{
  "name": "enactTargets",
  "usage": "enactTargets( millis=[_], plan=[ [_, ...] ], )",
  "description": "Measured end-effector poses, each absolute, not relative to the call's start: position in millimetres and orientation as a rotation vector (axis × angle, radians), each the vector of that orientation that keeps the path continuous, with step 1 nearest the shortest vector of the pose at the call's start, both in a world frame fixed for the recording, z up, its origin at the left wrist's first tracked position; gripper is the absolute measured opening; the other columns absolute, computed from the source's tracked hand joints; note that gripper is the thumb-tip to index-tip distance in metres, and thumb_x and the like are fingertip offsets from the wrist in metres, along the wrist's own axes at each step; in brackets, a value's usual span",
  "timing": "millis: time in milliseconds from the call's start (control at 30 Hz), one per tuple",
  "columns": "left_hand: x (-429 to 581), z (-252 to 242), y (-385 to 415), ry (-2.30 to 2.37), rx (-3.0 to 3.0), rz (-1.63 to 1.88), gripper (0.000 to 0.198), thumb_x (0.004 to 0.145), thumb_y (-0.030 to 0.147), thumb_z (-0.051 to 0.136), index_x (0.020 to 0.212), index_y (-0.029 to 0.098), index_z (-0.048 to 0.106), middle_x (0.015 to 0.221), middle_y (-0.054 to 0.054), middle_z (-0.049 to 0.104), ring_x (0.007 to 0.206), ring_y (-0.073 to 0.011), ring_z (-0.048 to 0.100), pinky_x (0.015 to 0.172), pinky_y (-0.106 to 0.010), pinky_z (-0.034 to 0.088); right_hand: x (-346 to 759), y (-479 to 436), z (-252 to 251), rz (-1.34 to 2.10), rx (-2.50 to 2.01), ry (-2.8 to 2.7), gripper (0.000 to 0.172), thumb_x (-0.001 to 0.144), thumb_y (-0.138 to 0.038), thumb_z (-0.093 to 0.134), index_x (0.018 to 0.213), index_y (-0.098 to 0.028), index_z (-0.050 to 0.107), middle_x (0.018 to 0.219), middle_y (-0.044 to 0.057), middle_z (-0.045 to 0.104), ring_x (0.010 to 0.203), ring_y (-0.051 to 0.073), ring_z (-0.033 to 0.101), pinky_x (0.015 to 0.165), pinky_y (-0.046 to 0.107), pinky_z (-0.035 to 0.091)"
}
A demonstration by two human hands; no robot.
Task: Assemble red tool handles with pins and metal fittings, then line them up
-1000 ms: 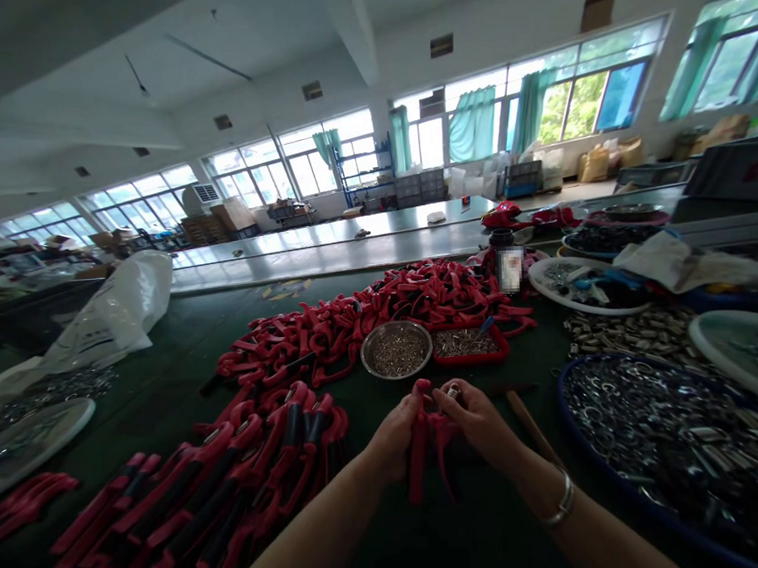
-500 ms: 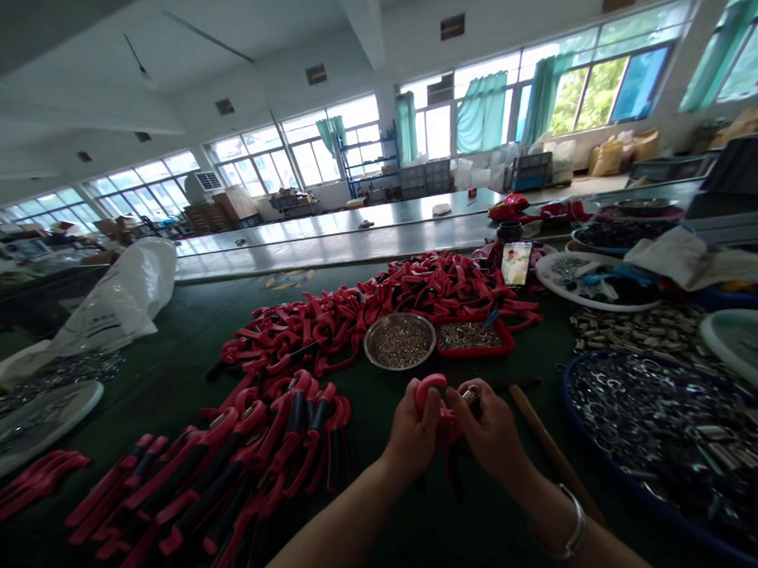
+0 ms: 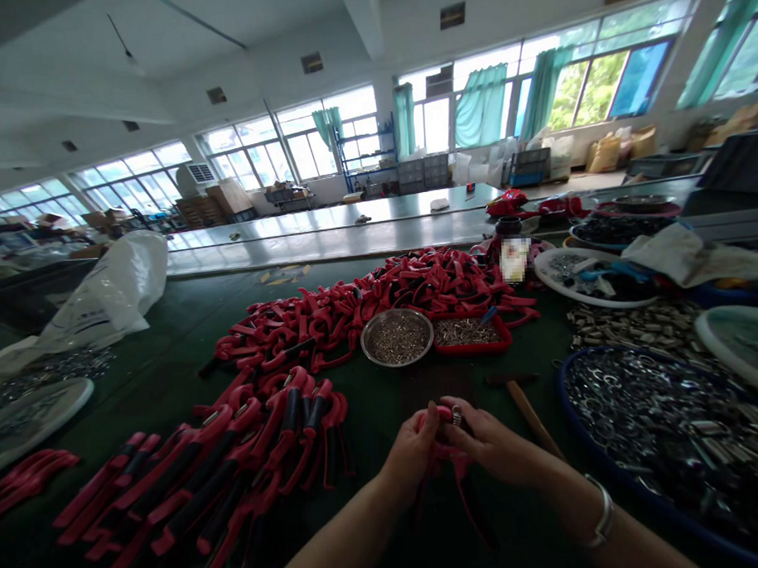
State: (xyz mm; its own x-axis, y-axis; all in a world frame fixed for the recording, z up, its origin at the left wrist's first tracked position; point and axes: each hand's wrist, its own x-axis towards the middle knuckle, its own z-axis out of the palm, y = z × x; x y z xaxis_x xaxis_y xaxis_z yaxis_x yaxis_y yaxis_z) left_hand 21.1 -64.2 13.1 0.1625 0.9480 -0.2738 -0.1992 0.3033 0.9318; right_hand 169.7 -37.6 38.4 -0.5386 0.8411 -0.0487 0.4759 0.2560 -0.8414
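Both hands meet at the lower centre around one red-handled tool [image 3: 464, 480], whose dark-lined handles hang down below them. My left hand [image 3: 411, 440] is closed on the curved red head of the tool. Fingers of my right hand [image 3: 484, 438] are wrapped round its other side, at a small coiled metal spring [image 3: 456, 416]. The part of the tool between the palms is hidden. Beyond the hands stand a round metal bowl [image 3: 397, 338] of small metal pieces and a red tray [image 3: 502, 343] of pins.
Piles of red tool parts [image 3: 330, 319] lie beyond and to the left. A hammer [image 3: 533, 415] rests right of my right hand. Further right is a blue-rimmed basin [image 3: 566, 393] of metal rings. A phone [image 3: 513, 260] stands behind the tray.
Both hands have moved slightly down with the tool, which has turned so its handles show more clearly. The hammer's head is now uncovered. The view has shifted slightly.
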Motion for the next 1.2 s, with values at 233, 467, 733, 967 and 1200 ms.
enactTargets(
  millis=[233,467,733,967,1200],
  plan=[
    [19.8,13.4,-63.8,0.982,0.808,1.067,0.053,0.072,0.061,0.052,0.090,0.012,0.057,0.063,0.000,0.053,0.045,-0.0052,0.045,0.038,-0.015,0.029,162.3,-53.9,37.4,0.961,-1.307,-2.003,0.038,0.084,-0.049,0.042,0.070,-0.017,0.057,0.065,0.001,0.059,0.060,0.015,0.052,0.053,0.024,0.034],
    [31.5,3.8,-72.1,0.969,0.740,1.135,0.049,0.073,0.062,0.049,0.084,0.015,0.053,0.054,0.005,0.046,0.040,-0.0043,0.038,0.040,-0.018,0.029,163.3,-66.1,45.8,0.856,-1.373,-2.151,0.028,0.086,-0.040,0.037,0.080,-0.020,0.056,0.076,0.004,0.063,0.068,0.018,0.057,0.059,0.027,0.037],
    [33.2,13.5,-76.0,0.989,0.826,1.223,0.048,0.072,0.062,0.051,0.080,0.015,0.053,0.058,0.004,0.048,0.046,-0.0056,0.041,0.044,-0.018,0.031,161.4,-79.1,32.0,0.745,-1.484,-2.129,0.031,0.087,-0.038,0.032,0.089,-0.019,0.055,0.083,0.009,0.065,0.079,0.022,0.061,0.067,0.030,0.042],
    [32.4,22.3,-72.6,0.975,0.893,1.216,0.044,0.074,0.057,0.052,0.077,0.013,0.056,0.058,0.002,0.049,0.050,-0.0065,0.042,0.050,-0.019,0.034,158.4,-84.3,23.2,0.692,-1.452,-1.994,0.039,0.089,-0.044,0.025,0.094,-0.018,0.054,0.088,0.011,0.066,0.082,0.022,0.062,0.070,0.031,0.047],
    [26.1,29.5,-74.2,1.035,1.015,1.056,0.044,0.076,0.057,0.048,0.072,0.014,0.055,0.050,0.004,0.046,0.041,-0.0054,0.038,0.041,-0.018,0.030,162.1,-83.1,12.7,0.415,-1.314,-2.109,0.039,0.089,-0.037,0.027,0.100,-0.015,0.057,0.093,0.016,0.066,0.081,0.026,0.064,0.071,0.037,0.050]
  ],
)
